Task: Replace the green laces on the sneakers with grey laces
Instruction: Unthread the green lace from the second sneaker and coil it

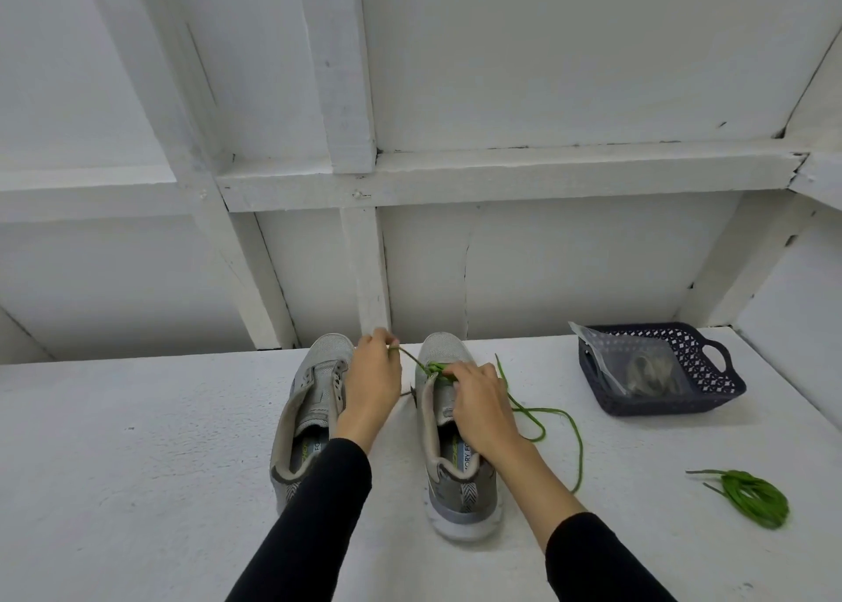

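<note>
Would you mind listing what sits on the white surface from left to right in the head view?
Left sneaker → right sneaker → loose green lace trailing from it → dark basket holding a plastic bag → bundled green lace.

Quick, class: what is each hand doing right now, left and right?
Left hand: pinches a strand of the green lace, pulled taut.
Right hand: fingers curled on the same lace at the right sneaker.
</note>
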